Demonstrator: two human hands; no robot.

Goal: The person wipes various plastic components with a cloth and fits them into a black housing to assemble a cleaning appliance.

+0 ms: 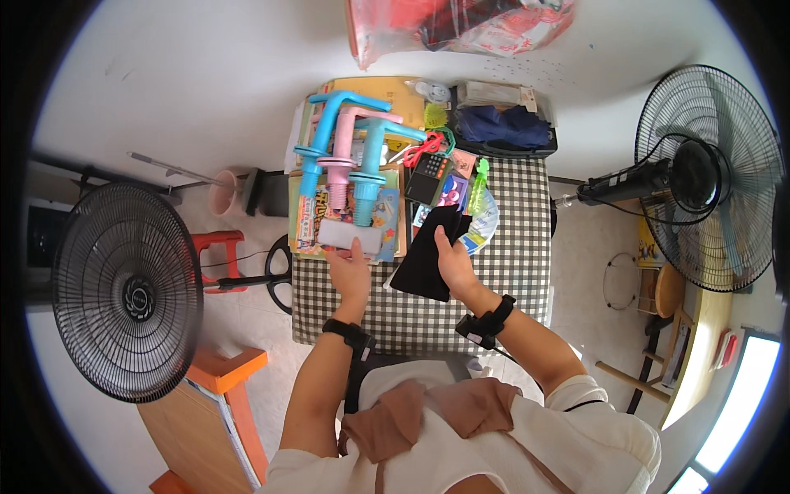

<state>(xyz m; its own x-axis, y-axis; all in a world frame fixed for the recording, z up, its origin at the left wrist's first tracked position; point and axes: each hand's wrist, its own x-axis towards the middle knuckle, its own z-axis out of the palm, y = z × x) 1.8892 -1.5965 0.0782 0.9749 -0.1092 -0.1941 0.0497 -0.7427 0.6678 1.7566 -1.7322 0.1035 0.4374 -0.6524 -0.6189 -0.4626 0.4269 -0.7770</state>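
Note:
My left hand (pixel 350 273) has its fingers closed at the near edge of a pale grey, flat rectangular box (pixel 350 236), which lies over colourful books. The underside of the box is hidden. A limp black cloth pouch (pixel 423 262) hangs from my right hand (pixel 453 262), pinched near its upper right edge. Whether anything is inside the pouch cannot be seen. Just beyond the left hand, blue (pixel 311 160), pink (pixel 341 152) and turquoise (pixel 370 160) plastic pipe-like pieces with threaded ends and bent tops rest on the books (pixel 385 216).
A checkered cloth (pixel 510 280) covers the table. Beyond the pouch are a dark calculator (pixel 429 179), red cord (pixel 423 149), a green bottle-like item (pixel 479 185) and a round pale basket (pixel 491 218). A dark tray (pixel 535 151) holds navy fabric (pixel 502 125). Fans stand left (pixel 127 288) and right (pixel 708 177).

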